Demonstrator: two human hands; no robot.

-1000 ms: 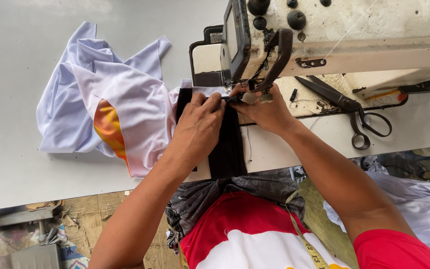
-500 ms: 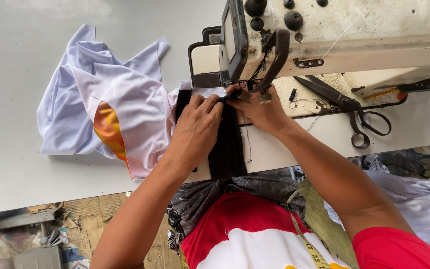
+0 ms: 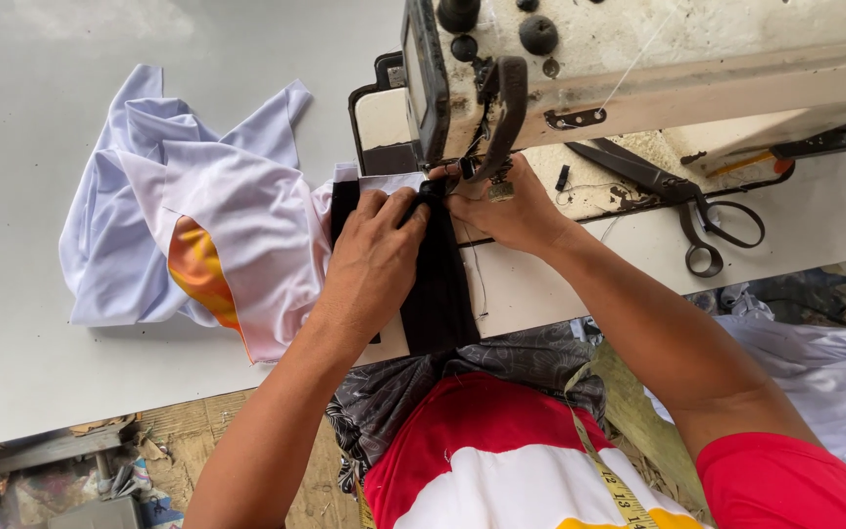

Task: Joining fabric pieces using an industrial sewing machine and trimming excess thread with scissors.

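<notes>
The left hand lies flat, fingers spread, pressing down on a strip of black fabric just in front of the sewing machine. The right hand sits close beside it, its fingertips pinching the top of the same strip right under the machine's presser foot; the needle itself is too small to make out. The two hands almost touch, both clamped on the black fabric, which runs from the presser foot down over the table's near edge toward the person's lap.

Left of the sewing machine, a bunched white garment lies on the grey table, with an orange and yellow panel showing in its folds; its right edge reaches under the left hand. Right of the presser foot, on the machine's bed, lies a pair of black scissors, blades closed, handles pointing toward the table edge. A yellow measuring tape hangs down over the person's red and white shirt, below the machine.
</notes>
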